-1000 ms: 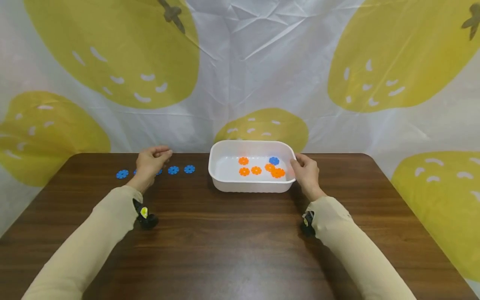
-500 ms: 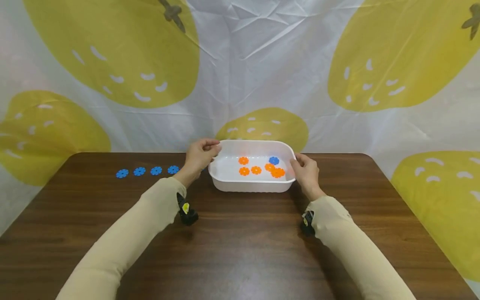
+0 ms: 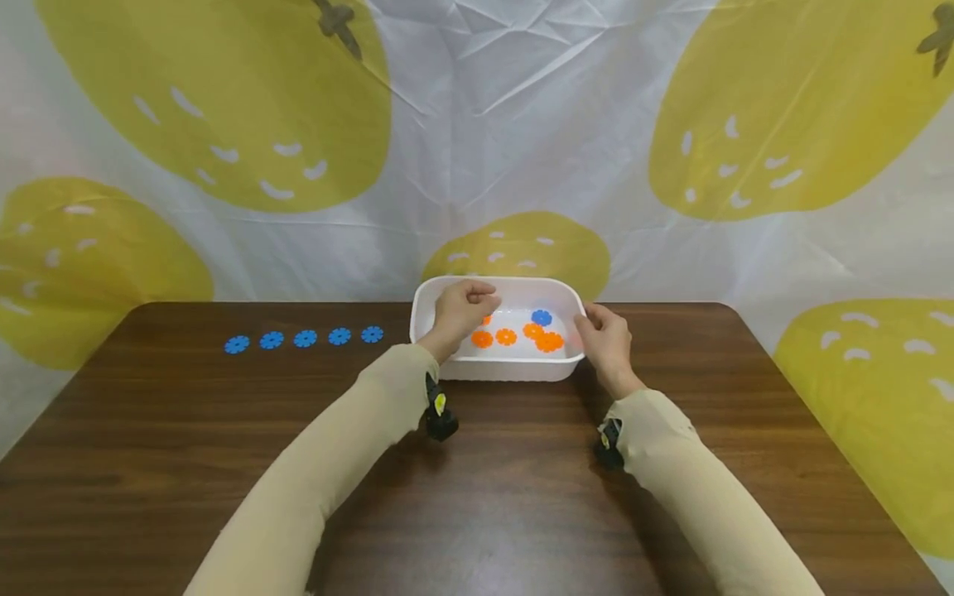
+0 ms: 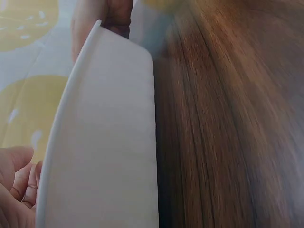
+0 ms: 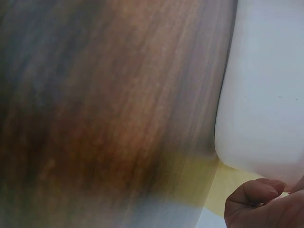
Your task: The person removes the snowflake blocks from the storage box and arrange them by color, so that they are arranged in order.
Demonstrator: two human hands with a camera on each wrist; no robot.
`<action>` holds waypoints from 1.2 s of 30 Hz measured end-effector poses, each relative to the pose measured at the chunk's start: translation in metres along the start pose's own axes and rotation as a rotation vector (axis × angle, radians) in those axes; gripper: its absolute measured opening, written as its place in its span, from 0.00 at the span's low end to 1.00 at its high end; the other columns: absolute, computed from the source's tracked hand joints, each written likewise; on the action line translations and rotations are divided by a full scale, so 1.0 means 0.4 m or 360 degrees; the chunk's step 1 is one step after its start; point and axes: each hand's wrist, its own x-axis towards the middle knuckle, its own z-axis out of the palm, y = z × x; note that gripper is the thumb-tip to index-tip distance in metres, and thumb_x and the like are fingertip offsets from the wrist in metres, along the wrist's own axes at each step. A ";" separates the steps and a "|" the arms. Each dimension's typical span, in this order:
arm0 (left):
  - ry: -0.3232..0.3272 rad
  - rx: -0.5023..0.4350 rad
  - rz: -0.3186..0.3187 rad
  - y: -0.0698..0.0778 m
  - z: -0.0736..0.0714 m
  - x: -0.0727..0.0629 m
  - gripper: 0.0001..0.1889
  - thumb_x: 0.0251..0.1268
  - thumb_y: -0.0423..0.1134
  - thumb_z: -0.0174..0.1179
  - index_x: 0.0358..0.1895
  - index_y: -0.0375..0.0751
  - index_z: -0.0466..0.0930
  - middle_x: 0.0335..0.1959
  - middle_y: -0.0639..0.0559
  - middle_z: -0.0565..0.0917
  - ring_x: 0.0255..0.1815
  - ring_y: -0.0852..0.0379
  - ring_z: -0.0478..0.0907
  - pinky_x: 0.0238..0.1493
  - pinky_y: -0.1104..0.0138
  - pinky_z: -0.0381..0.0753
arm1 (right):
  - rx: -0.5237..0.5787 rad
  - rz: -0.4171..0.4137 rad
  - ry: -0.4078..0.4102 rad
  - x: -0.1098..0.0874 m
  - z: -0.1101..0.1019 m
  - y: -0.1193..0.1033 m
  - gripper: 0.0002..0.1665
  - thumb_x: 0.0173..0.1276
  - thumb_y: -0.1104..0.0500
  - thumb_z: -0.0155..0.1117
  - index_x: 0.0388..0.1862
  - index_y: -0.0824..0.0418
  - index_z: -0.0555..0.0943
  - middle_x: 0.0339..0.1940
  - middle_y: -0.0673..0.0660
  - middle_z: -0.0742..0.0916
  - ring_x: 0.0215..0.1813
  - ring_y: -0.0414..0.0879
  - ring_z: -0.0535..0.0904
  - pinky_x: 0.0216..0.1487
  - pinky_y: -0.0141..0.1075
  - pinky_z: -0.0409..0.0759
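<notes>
My left hand point(image 3: 459, 316) hovers over the left part of a white plastic tub point(image 3: 507, 370), fingers loosely bent. In the left wrist view nothing shows between thumb and fingers of this left hand point(image 4: 16, 187), which is beyond the tub's rim. My right hand point(image 3: 608, 343) pinches the tub's right end at the rim, thumb on the inner side. Inside the tub lie several orange flower-shaped discs point(image 3: 506, 337), two of them overlapping, and one blue flower-shaped disc point(image 3: 542, 318). One orange disc is partly hidden behind my left fingers.
Left of the tub, several blue flower-shaped discs point(image 3: 305, 338) lie in a spaced row on the brown wooden table point(image 3: 477, 497). A white curtain point(image 3: 522, 149) with yellow fruit prints hangs right behind the table's back edge.
My left hand has travelled right, from above the row of blue discs to over the tub, uncovering the whole row. The right hand keeps its hold on the rim.
</notes>
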 end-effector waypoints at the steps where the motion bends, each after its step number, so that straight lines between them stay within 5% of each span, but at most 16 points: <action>1: -0.0004 0.0009 -0.0016 0.001 0.009 0.003 0.13 0.60 0.38 0.63 0.48 0.40 0.81 0.39 0.47 0.83 0.37 0.54 0.80 0.38 0.70 0.80 | 0.0002 0.0005 -0.0003 -0.002 0.000 -0.001 0.23 0.71 0.56 0.53 0.62 0.63 0.74 0.52 0.65 0.82 0.49 0.53 0.76 0.53 0.42 0.78; 13: -0.0023 0.0076 -0.0074 -0.004 0.080 0.013 0.14 0.60 0.39 0.63 0.48 0.39 0.81 0.44 0.45 0.83 0.44 0.51 0.80 0.41 0.69 0.79 | 0.0014 0.0009 -0.0005 -0.016 0.007 -0.009 0.23 0.70 0.55 0.54 0.61 0.62 0.75 0.52 0.64 0.83 0.49 0.53 0.76 0.54 0.43 0.77; 36: 0.0000 0.0183 -0.0112 -0.005 0.110 0.033 0.16 0.56 0.35 0.66 0.48 0.35 0.81 0.44 0.43 0.85 0.44 0.49 0.80 0.49 0.64 0.78 | -0.0038 0.0016 0.0016 -0.031 0.018 -0.014 0.22 0.70 0.55 0.55 0.61 0.61 0.75 0.47 0.63 0.83 0.44 0.51 0.75 0.45 0.36 0.77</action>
